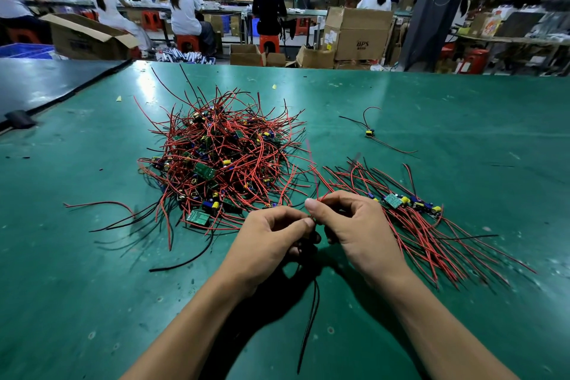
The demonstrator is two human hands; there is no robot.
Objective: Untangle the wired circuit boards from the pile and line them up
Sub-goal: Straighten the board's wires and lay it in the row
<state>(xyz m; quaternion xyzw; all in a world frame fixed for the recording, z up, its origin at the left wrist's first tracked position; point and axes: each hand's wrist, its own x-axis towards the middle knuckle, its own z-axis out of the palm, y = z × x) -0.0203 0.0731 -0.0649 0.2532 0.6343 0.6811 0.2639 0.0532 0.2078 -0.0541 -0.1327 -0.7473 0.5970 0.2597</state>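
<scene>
Left hand point(271, 234) and right hand point(354, 225) pinch one circuit board point(311, 220) beside the pile point(222, 157); snagged wires point(310, 327) could drag others into the row point(410, 204).

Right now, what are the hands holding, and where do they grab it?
One small green wired circuit board: the left hand pinches the board itself, the right hand pinches its thin red wires just above it.

Left hand point(268, 241) and right hand point(361, 234) are seen bare. Forearms behind each grip are uncovered to the frame edge. Right thumbnail is trimmed short.
</scene>
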